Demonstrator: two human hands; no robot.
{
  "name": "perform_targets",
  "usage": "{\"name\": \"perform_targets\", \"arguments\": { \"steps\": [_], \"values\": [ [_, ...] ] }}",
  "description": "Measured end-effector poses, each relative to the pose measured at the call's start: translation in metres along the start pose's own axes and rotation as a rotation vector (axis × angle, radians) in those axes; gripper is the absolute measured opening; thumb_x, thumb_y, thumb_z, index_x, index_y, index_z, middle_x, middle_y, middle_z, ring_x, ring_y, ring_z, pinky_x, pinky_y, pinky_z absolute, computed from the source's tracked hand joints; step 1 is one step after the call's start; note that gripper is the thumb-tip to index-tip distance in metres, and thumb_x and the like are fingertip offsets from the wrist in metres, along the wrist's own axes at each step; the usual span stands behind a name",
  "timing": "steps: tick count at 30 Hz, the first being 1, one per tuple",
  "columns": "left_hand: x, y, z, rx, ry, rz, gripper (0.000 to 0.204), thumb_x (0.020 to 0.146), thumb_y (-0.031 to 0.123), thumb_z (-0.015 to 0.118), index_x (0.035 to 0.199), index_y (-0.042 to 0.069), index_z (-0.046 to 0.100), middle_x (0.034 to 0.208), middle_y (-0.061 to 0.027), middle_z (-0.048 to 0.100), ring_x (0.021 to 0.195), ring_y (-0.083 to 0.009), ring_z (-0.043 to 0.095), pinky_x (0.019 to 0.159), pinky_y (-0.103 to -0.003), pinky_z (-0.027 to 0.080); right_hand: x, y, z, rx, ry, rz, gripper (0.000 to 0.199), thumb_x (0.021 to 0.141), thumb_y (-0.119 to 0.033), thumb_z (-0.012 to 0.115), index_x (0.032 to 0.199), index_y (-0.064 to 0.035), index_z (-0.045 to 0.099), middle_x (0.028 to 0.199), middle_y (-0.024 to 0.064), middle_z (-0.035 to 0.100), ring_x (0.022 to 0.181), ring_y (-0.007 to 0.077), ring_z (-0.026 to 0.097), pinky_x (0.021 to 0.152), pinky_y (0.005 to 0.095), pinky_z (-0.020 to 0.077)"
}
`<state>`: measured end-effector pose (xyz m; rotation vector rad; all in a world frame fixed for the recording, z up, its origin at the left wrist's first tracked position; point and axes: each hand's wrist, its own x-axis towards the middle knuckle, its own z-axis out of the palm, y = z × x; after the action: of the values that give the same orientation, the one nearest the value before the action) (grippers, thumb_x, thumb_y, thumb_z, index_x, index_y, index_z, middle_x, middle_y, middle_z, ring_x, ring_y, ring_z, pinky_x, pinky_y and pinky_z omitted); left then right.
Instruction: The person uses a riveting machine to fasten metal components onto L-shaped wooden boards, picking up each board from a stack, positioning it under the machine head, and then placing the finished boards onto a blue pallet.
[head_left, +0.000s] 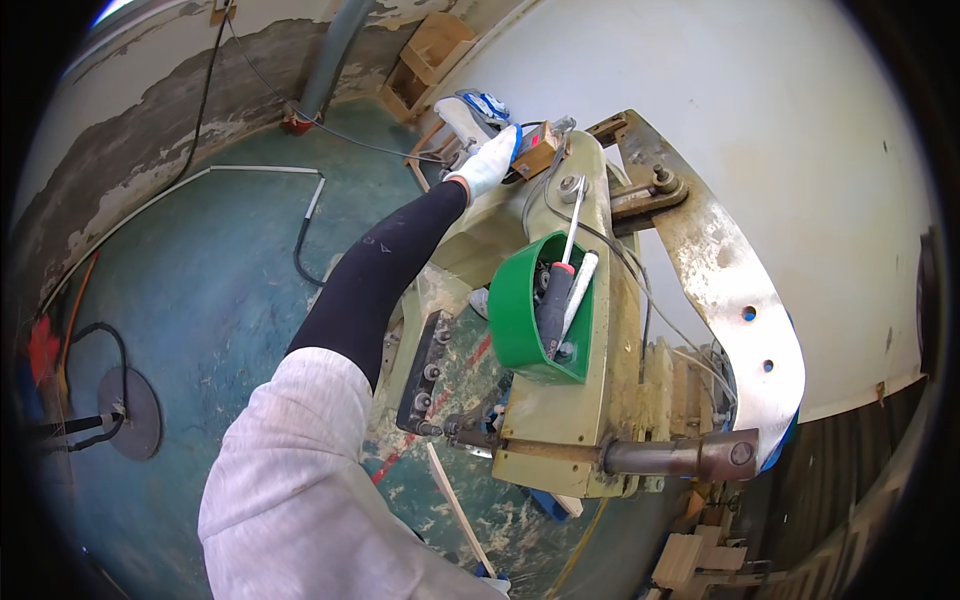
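My left hand (489,164), in a white glove with blue at its edge, reaches over the far end of a pale green machine (560,412). It is nearest to a small orange-brown box (536,152); whether it touches the box I cannot tell. Its fingers are mostly hidden behind the glove's back. Just beyond lies a white, grey and blue bundle (484,106), perhaps a glove or cloth. A green bin (515,310) is fixed on the machine's arm, with a screwdriver (553,305) and a white-handled tool (580,288) standing in it. My right hand is out of view.
A curved metal plate (735,275) and a thick steel shaft (680,456) stick out on the right. Cables run along the machine. Wooden pieces (690,560) lie at lower right, and a wooden box (425,65) stands by the wall. A round base (131,413) sits on the floor at left.
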<state>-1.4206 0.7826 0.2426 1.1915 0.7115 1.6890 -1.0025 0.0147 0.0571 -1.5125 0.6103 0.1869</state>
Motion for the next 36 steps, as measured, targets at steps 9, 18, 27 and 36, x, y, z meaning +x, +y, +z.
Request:
{"name": "perform_targets", "arguments": {
  "steps": [9, 18, 27, 36],
  "values": [
    [-0.006, 0.035, 0.007, 0.534, -0.138, -0.042, 0.049, 0.109, 0.032, 0.022, 0.141, 0.002, 0.043, 0.125, -0.0281, 0.063, 0.118, -0.0455, 0.058, 0.101, -0.047, 0.043, -0.009, -0.004, -0.017, 0.056, 0.041, 0.019, 0.047, 0.1, -0.033, 0.05, 0.13, 0.0034, 0.052, 0.131, 0.0238, 0.059, 0.118, 0.0363, 0.06, 0.106, 0.0495, 0.0494],
    [-0.266, -0.005, -0.106, 1.031, 0.183, 0.444, 0.038, 0.103, 0.032, 0.05, 0.115, -0.002, 0.064, 0.112, -0.0234, 0.066, 0.108, -0.0406, 0.06, 0.093, -0.044, 0.049, 0.042, -0.036, -0.035, -0.01, -0.5, -0.006, 0.041, 0.098, -0.025, 0.055, 0.129, 0.0021, 0.055, 0.128, 0.0207, 0.062, 0.117, 0.0354, 0.061, 0.101, 0.051, 0.052],
    [-0.677, 0.018, -0.068, 0.57, -0.205, -1.11, 0.052, 0.103, 0.043, 0.051, 0.126, -0.003, 0.063, 0.105, -0.0092, 0.069, 0.092, -0.0158, 0.063, 0.08, -0.03, 0.051, 0.075, -0.072, 0.047, -0.312, -1.015, 0.313, 0.044, 0.099, -0.031, 0.062, 0.128, 0.0019, 0.058, 0.127, 0.0156, 0.063, 0.12, 0.03, 0.06, 0.103, 0.0459, 0.0495],
    [-0.738, 0.15, 0.005, 0.549, 0.432, -0.918, 0.067, 0.102, 0.031, 0.058, 0.152, -0.007, 0.031, 0.149, -0.019, 0.048, 0.137, -0.0247, 0.045, 0.112, -0.031, 0.035, 0.007, -0.078, 0.018, -0.287, -1.31, 0.432, 0.035, 0.102, -0.021, 0.06, 0.131, -0.0029, 0.058, 0.125, 0.0086, 0.064, 0.116, 0.0227, 0.062, 0.097, 0.0403, 0.0528]
  ]
}}
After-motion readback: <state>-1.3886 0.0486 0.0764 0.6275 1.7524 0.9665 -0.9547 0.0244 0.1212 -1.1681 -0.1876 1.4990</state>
